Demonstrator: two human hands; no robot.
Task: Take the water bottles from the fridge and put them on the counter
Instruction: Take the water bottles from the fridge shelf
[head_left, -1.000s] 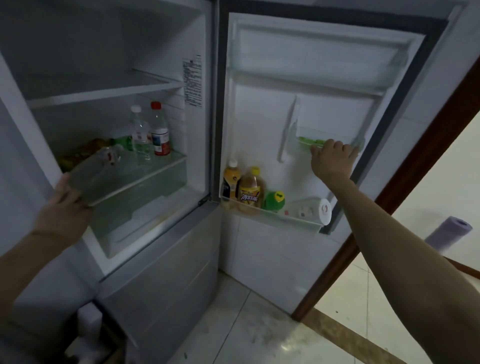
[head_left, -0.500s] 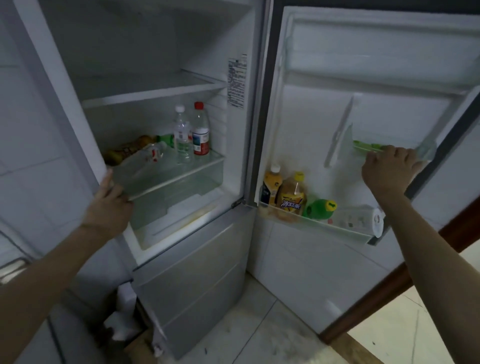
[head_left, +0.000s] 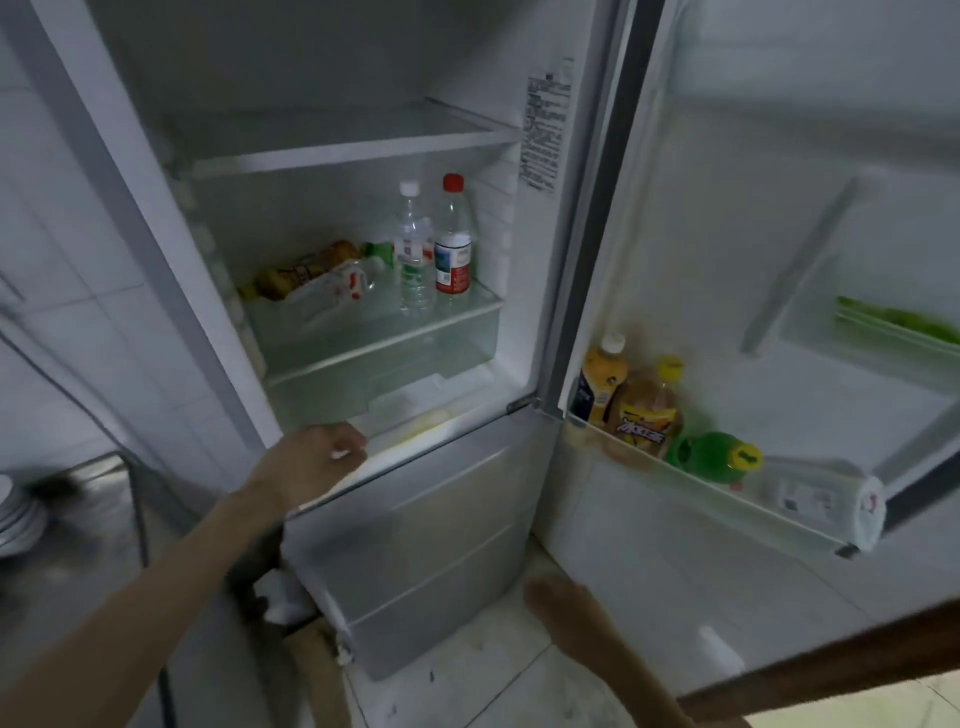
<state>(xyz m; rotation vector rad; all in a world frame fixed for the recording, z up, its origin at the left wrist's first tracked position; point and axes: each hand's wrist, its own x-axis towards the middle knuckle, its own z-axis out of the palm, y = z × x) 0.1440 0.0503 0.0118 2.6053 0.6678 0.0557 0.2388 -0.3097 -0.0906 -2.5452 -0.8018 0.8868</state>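
The fridge (head_left: 130, 171) stands open. On its lower glass shelf two clear water bottles stand upright side by side: one with a white cap (head_left: 414, 254) and one with a red cap (head_left: 453, 244). Left of them a third clear bottle with a red-marked label (head_left: 332, 293) lies on its side. My left hand (head_left: 311, 462) rests on the front ledge below that shelf and holds nothing. My right hand (head_left: 566, 608) hangs low in front of the open door, blurred, with nothing in it.
A brownish drink bottle (head_left: 304, 267) lies behind the fallen one. The door's bottom shelf (head_left: 691, 480) holds an orange juice bottle (head_left: 597, 384), a yellow-capped tea bottle (head_left: 649, 415), a green bottle (head_left: 714, 452) and a white roll (head_left: 836, 506). Stacked plates (head_left: 15, 514) sit at the far left. Freezer drawers (head_left: 415, 545) lie below.
My right hand has let go of the door bin and dropped low. My left hand has slid from the fridge's left edge down to the front ledge. The view has moved closer.
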